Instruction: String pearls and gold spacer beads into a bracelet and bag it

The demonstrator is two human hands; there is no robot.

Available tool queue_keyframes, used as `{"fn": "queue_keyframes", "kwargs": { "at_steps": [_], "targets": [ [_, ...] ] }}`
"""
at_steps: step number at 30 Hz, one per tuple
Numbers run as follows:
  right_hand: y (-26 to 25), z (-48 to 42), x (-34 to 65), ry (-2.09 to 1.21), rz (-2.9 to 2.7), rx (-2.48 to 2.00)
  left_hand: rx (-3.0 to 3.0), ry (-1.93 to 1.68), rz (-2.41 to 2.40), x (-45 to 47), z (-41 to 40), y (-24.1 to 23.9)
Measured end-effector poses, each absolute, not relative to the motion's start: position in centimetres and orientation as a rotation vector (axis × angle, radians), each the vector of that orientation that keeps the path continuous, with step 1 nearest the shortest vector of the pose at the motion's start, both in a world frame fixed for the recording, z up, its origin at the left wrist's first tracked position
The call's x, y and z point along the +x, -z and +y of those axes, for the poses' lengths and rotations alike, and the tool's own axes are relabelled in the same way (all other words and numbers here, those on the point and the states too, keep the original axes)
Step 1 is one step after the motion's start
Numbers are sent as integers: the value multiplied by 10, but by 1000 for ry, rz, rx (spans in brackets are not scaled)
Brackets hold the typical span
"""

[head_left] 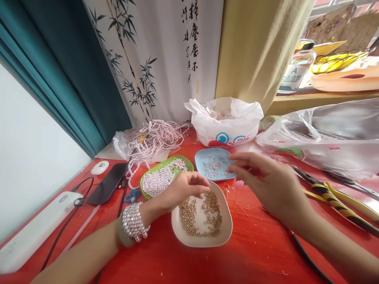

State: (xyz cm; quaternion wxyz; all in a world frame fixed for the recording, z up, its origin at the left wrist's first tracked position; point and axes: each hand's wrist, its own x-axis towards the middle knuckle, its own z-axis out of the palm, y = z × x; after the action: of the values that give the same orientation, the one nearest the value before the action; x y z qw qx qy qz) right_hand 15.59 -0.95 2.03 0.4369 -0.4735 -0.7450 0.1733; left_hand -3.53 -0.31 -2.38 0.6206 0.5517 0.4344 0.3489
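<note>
My left hand [188, 186] hangs over the upper part of a cream dish [201, 241], its fingers curled and the thumb against them. Whatever they pinch is too small to make out. Loose gold beads [211, 213] lie in that dish. At the right edge of a light blue dish [201, 157] is my right hand [263, 177], its fingertips smeared by motion. Small metal pins [213, 169] lie scattered in the blue dish. Partly behind my left wrist, a green dish [189, 162] holds white pearl beads [158, 182]. A pearl bracelet [135, 222] circles my left wrist.
Tangled pearl strands [158, 136] lie at the back left. White plastic bags [225, 126] stand behind the dishes and at right. Yellow-and-black pliers [337, 203] lie beyond my right forearm. A phone [108, 183], a white power strip [38, 232] and cables occupy the left side.
</note>
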Motion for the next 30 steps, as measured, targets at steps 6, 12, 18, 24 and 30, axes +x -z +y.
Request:
{"fn": "queue_keyframes", "kwargs": {
  "at_steps": [6, 12, 18, 24, 30],
  "targets": [
    [12, -15, 132, -1136, -1815, -1164, 1039, -886, 858, -37, -1, 25],
    [18, -16, 131, -1168, -1740, -1238, 972, -896, 819, -38, 0, 25],
    [13, -19, 129, -1015, -1752, -1304, 910, -930, 825, -38, 1, 25],
    [13, -21, 128, -946, -1789, -1314, 906, -950, 819, -38, 1, 26],
    [13, -22, 128, -891, -1806, -1316, 868, -979, 830, -39, 2, 27]
  ]
}}
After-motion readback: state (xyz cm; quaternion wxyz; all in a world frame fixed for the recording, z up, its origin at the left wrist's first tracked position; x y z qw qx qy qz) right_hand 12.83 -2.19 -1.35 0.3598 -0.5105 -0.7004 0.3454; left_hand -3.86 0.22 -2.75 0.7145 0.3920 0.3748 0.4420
